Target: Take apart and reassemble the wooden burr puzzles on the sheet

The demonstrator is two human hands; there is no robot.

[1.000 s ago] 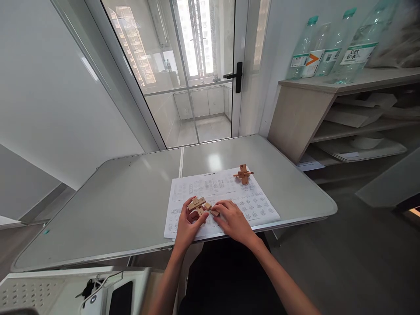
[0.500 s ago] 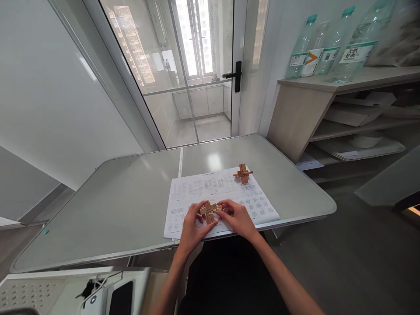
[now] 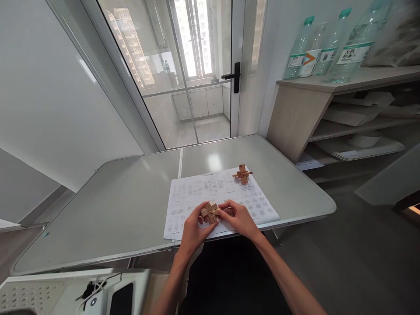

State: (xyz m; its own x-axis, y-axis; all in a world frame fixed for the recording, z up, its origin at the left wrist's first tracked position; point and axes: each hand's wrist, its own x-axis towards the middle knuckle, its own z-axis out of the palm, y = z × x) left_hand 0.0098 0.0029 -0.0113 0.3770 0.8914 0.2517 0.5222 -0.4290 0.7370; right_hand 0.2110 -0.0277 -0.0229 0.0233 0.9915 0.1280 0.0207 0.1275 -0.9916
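Between my two hands is a light wooden burr puzzle (image 3: 210, 211) made of interlocking notched sticks. My left hand (image 3: 194, 227) is closed round its left and near side, thumb along the bottom. The fingers of my right hand (image 3: 236, 217) pinch it from the right; their tips partly cover that end. Beneath the hands lies a printed instruction sheet (image 3: 190, 189) with rows of small line diagrams. A second, darker wooden puzzle (image 3: 243, 174) with crossing pieces sits on the sheet's far right corner.
The sheet is on a grey folding table (image 3: 131, 210). A wooden shelf unit (image 3: 295, 118) stands at the right with several plastic bottles (image 3: 354, 48) on top. At the lower left, a white surface holds a dark phone (image 3: 121, 299) and keys (image 3: 88, 289). A glass door (image 3: 197, 100) is behind.
The wooden puzzle in my hands has turned and tilted slightly, showing more of its top faces. My hands stay in nearly the same place; the darker puzzle has not moved.
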